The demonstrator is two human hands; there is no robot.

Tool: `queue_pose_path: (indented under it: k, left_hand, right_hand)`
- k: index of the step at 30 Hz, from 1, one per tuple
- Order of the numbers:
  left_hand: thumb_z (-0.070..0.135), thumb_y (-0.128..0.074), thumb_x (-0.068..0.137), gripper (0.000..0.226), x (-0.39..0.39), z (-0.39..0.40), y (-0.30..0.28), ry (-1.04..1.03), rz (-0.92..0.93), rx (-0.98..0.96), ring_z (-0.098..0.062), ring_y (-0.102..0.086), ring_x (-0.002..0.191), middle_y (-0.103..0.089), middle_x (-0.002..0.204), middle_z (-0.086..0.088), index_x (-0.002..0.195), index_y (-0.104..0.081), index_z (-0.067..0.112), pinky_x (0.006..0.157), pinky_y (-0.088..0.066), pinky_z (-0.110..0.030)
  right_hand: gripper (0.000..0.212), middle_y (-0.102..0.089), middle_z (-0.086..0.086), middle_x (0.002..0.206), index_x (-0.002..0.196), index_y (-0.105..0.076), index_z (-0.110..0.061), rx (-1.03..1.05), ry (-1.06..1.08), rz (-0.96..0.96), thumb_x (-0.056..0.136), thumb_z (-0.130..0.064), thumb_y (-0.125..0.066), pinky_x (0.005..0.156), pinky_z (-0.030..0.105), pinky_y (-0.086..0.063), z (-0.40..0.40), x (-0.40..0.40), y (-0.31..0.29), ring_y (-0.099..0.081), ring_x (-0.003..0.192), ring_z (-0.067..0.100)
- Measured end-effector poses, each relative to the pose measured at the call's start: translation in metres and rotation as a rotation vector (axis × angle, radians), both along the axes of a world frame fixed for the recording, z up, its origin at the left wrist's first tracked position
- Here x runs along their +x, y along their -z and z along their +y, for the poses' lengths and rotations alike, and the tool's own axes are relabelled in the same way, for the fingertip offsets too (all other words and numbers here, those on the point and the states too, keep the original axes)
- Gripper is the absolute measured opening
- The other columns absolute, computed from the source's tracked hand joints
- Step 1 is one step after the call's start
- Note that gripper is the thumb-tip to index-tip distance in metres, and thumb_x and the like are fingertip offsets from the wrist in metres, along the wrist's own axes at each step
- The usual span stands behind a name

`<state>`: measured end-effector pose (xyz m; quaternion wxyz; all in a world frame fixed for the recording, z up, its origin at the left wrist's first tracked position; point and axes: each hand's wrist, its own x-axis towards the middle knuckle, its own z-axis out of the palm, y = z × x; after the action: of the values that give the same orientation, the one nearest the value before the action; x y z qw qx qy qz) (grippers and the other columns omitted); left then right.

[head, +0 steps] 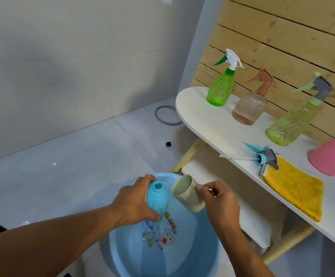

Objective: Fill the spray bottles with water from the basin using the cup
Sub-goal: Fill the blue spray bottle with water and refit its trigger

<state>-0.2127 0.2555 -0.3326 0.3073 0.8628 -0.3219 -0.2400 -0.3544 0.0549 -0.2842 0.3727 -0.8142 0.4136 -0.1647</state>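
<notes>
The blue bottle [158, 198] is gripped by the left hand [136, 202], fingers and thumb wrapped round its body, and is held tilted over the blue basin [122, 254] with its uncapped mouth turned up and to the right. The beige cup [188, 193] is held by the right hand [220, 204], whose fingers are curled at its handle side; the handle itself is hidden. The cup is tipped with its rim just beside the bottle's mouth, apparently so that water can be poured in and any spill caught by the basin beneath. Whether water is flowing cannot be told.

To the right, on the white shelf [208, 124], the detached blue spray head [262, 156] lies against a yellow cloth [296, 186], presumably removed for filling. Farther back, three capped spray bottles stand: green [220, 86], pinkish [250, 106] and pale green [290, 120].
</notes>
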Motion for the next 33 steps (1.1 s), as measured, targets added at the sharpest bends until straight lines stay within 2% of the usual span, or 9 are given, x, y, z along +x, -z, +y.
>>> queue_pose_path:
  k: [4, 7, 10, 14, 17, 22, 24, 30, 33]
  left_hand:
    - [0.057, -0.093, 0.049, 0.095, 0.002, 0.005, 0.001, -0.030, 0.004, -0.013, -0.012, -0.060, 0.102, -0.056, 0.114, 0.023, 0.124, -0.035, 0.053, 0.084, -0.056, -0.032]
    - [0.056, -0.092, 0.051, 0.090, 0.003, 0.007, 0.002, -0.051, 0.030, -0.014, -0.010, -0.061, 0.094, -0.059, 0.101, 0.023, 0.121, -0.035, 0.054, 0.075, -0.051, -0.026]
    - [0.056, -0.091, 0.050, 0.089, 0.004, 0.011, 0.003, -0.058, 0.041, -0.003, -0.009, -0.060, 0.094, -0.061, 0.098, 0.023, 0.119, -0.035, 0.053, 0.075, -0.051, -0.026]
    - [0.058, -0.089, 0.049, 0.090, 0.006, 0.014, 0.004, -0.049, 0.029, 0.018, -0.007, -0.061, 0.096, -0.062, 0.101, 0.024, 0.120, -0.034, 0.054, 0.083, -0.056, -0.031]
    - [0.054, -0.092, 0.051, 0.089, 0.009, 0.015, 0.004, -0.049, 0.037, 0.005, -0.007, -0.061, 0.098, -0.061, 0.103, 0.026, 0.120, -0.035, 0.053, 0.085, -0.055, -0.029]
    - [0.052, -0.093, 0.052, 0.090, 0.013, 0.013, 0.001, -0.060, 0.033, -0.033, -0.007, -0.062, 0.099, -0.062, 0.105, 0.026, 0.121, -0.036, 0.053, 0.083, -0.055, -0.026]
    - [0.053, -0.093, 0.051, 0.091, 0.016, 0.013, 0.002, -0.060, 0.040, -0.047, -0.007, -0.062, 0.100, -0.062, 0.106, 0.026, 0.122, -0.036, 0.053, 0.083, -0.056, -0.026]
    - [0.058, -0.089, 0.047, 0.092, 0.022, 0.016, 0.003, -0.062, 0.022, -0.040, -0.007, -0.061, 0.099, -0.061, 0.105, 0.025, 0.122, -0.036, 0.052, 0.085, -0.056, -0.031]
    - [0.056, -0.090, 0.049, 0.090, 0.022, 0.017, 0.001, -0.065, 0.025, -0.045, -0.007, -0.061, 0.098, -0.061, 0.104, 0.025, 0.120, -0.035, 0.054, 0.083, -0.056, -0.031]
  right_hand:
    - [0.021, -0.068, -0.008, 0.073, 0.077, -0.069, -0.025, 0.056, -0.026, 0.180, 0.093, -0.037, -0.062, 0.059, 0.028, -0.045, -0.015, 0.007, 0.062, -0.062, 0.068, 0.013]
    - [0.023, -0.066, -0.004, 0.072, 0.075, -0.065, -0.020, 0.016, -0.081, 0.264, 0.096, -0.027, -0.059, 0.058, 0.029, -0.044, -0.017, 0.013, 0.101, -0.056, 0.063, 0.010]
    - [0.024, -0.060, -0.006, 0.076, 0.075, -0.055, -0.022, -0.068, -0.219, 0.370, 0.099, -0.018, -0.054, 0.062, 0.030, -0.041, -0.016, 0.023, 0.127, -0.057, 0.073, 0.016]
    - [0.021, -0.065, 0.002, 0.117, 0.115, -0.062, -0.018, -0.195, -0.422, 0.551, 0.106, -0.023, -0.044, 0.089, 0.027, -0.041, -0.013, 0.033, 0.159, -0.061, 0.111, 0.020]
    - [0.028, -0.063, 0.004, 0.126, 0.126, -0.059, -0.018, -0.206, -0.480, 0.592, 0.106, -0.027, -0.042, 0.095, 0.028, -0.040, -0.009, 0.040, 0.173, -0.059, 0.118, 0.021]
    - [0.014, -0.068, -0.003, 0.107, 0.107, -0.067, -0.023, -0.013, -0.514, 0.594, 0.095, -0.028, -0.062, 0.088, 0.027, -0.049, 0.016, 0.058, 0.184, -0.065, 0.100, 0.017]
    - [0.013, -0.068, -0.005, 0.094, 0.094, -0.066, -0.019, 0.100, -0.521, 0.542, 0.094, -0.027, -0.056, 0.078, 0.029, -0.055, 0.031, 0.059, 0.181, -0.065, 0.085, 0.013]
    - [0.019, -0.064, -0.010, 0.083, 0.086, -0.065, -0.023, 0.178, -0.634, 0.474, 0.089, -0.038, -0.054, 0.076, 0.021, -0.047, 0.071, 0.039, 0.210, -0.059, 0.078, 0.005]
    - [0.016, -0.055, -0.008, 0.084, 0.091, -0.067, -0.017, 0.331, -0.552, 0.435, 0.098, -0.020, -0.053, 0.068, 0.014, -0.040, 0.087, 0.035, 0.192, -0.049, 0.073, 0.000]
